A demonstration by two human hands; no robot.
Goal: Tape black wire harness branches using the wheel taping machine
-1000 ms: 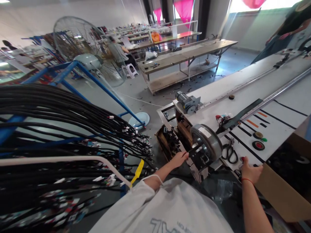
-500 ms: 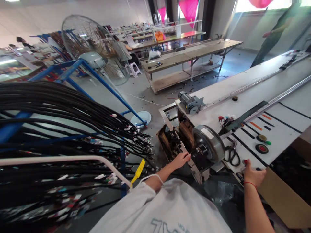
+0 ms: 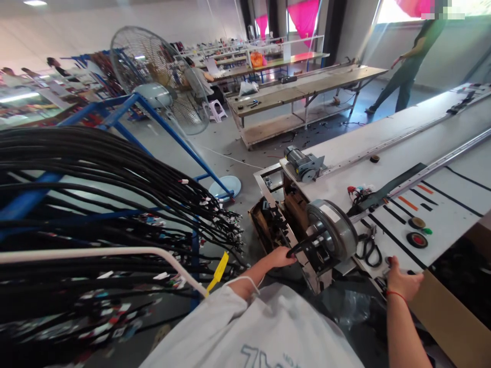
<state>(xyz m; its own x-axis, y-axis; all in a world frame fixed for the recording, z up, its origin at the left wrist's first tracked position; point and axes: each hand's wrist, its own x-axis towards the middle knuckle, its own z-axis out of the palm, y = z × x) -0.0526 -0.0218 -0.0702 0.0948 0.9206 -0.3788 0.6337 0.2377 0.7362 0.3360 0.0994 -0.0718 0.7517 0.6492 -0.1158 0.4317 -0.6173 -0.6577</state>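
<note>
My left hand (image 3: 282, 257) is closed round the end of a black cable-like strand (image 3: 307, 244). The strand runs up to the hub of a grey ring-shaped wheel (image 3: 333, 227) on the machine at the table's end. My right hand (image 3: 404, 283) is at the near edge of the white table (image 3: 387, 168), its fingers curled and the thumb raised by a small dark knob. What those fingers grip is hidden. Black-handled scissors (image 3: 370, 249) lie between the wheel and my right hand. Tape rolls (image 3: 417, 239) and short black and orange strips (image 3: 408, 203) lie farther along the table.
On my left, bundles of black cables (image 3: 115, 168) with connectors hang over a blue frame (image 3: 176, 135). A large fan (image 3: 153, 76) stands behind them. A motor (image 3: 303, 162) sits on the table's far corner. A cardboard panel (image 3: 452, 312) is below right. A person (image 3: 412, 66) walks beyond the table.
My left hand has drawn back from the hub, and a black strand now stretches between them. My right hand stays at the table edge. The person at the back has moved left.
</note>
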